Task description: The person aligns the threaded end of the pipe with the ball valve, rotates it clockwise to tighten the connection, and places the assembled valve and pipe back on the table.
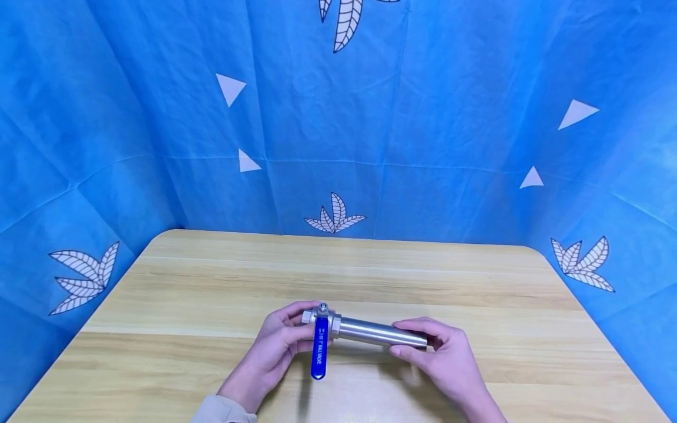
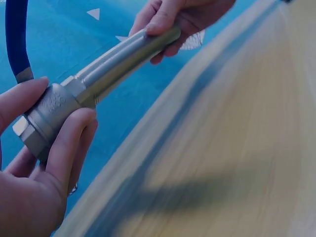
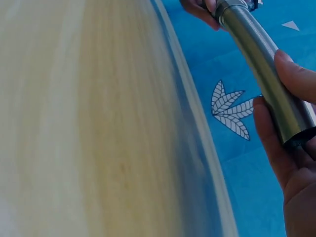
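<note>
My left hand [image 1: 272,346] grips the steel body of a ball valve [image 2: 53,109], thumb on one side and fingers curled round the other. The valve's blue lever handle [image 1: 319,348] points toward me in the head view and bears white lettering. A shiny steel pipe [image 1: 372,332] extends to the right from the hex end of the valve, in line with it. Near the pipe's free end my right hand [image 1: 449,355] holds it between thumb and fingers. That end shows an open, hollow mouth in the right wrist view. Valve and pipe are held above the table.
A light wood-grain table [image 1: 211,288] with rounded far corners lies beneath the hands. Blue cloth [image 1: 449,117] printed with white leaves and triangles hangs behind it and along both sides. Shadows of the hands and parts fall on the tabletop.
</note>
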A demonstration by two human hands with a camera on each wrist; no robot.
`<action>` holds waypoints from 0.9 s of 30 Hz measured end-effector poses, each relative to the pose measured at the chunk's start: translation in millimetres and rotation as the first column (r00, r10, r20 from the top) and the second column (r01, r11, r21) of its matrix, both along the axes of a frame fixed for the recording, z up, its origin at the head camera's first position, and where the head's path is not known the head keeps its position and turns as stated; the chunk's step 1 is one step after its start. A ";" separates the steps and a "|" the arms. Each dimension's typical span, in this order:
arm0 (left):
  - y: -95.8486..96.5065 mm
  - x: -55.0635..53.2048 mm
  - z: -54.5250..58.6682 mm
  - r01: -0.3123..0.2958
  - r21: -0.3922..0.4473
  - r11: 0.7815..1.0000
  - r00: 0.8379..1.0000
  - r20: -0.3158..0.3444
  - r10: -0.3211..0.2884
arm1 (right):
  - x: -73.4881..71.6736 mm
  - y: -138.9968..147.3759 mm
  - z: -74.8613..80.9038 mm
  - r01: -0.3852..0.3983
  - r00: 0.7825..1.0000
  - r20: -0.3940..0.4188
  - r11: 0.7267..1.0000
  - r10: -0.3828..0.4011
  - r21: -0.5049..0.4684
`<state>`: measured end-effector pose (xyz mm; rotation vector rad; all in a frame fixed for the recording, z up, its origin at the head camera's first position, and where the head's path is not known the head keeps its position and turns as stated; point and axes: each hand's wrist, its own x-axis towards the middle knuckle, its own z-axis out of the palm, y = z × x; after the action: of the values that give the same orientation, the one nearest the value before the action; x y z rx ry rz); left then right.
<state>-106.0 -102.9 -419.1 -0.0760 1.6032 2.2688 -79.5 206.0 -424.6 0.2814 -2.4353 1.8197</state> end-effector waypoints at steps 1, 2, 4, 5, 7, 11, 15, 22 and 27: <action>0.0 0.0 -0.1 0.002 -0.014 1.000 1.000 -0.010 -0.002 | 0.4 -0.4 0.7 0.014 1.000 0.007 1.000 -0.014 0.016; 0.2 0.1 -0.1 0.003 -0.030 1.000 1.000 -0.019 -0.004 | 0.7 -0.7 1.5 0.026 1.000 0.016 0.999 -0.026 0.029; 1.0 0.0 -0.5 0.007 -0.060 0.998 0.999 -0.037 -0.009 | 1.4 -1.2 2.8 0.043 0.999 0.030 0.998 -0.045 0.046; 1.4 0.0 -0.6 0.008 -0.073 0.997 0.999 -0.046 -0.011 | 1.7 -1.2 3.3 0.052 0.998 0.035 0.997 -0.054 0.054; 2.0 0.0 -0.8 0.005 -0.095 0.995 0.998 -0.061 -0.011 | 2.0 -1.0 4.1 0.064 0.997 0.040 0.996 -0.067 0.069; 1.1 0.1 -1.4 0.010 -0.125 0.992 0.995 -0.096 -0.022 | 1.5 1.4 3.7 0.054 0.997 0.051 0.996 -0.058 0.068; 0.1 0.6 -0.5 0.028 -0.117 0.993 0.990 -0.131 -0.044 | -0.1 4.8 2.0 0.030 0.998 0.051 0.998 -0.033 0.052; 2.4 0.9 0.3 0.023 -0.103 0.994 0.993 -0.112 -0.034 | 0.1 5.5 0.8 0.026 0.999 0.042 0.999 -0.027 0.039; 4.3 0.6 -0.2 0.019 -0.103 0.994 0.995 -0.092 -0.028 | -1.3 5.1 2.3 0.053 0.988 0.143 0.999 -0.054 0.006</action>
<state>-105.5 -98.6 -419.3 0.0230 1.7584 2.2011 -80.8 211.0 -422.3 0.0877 -2.5114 1.8756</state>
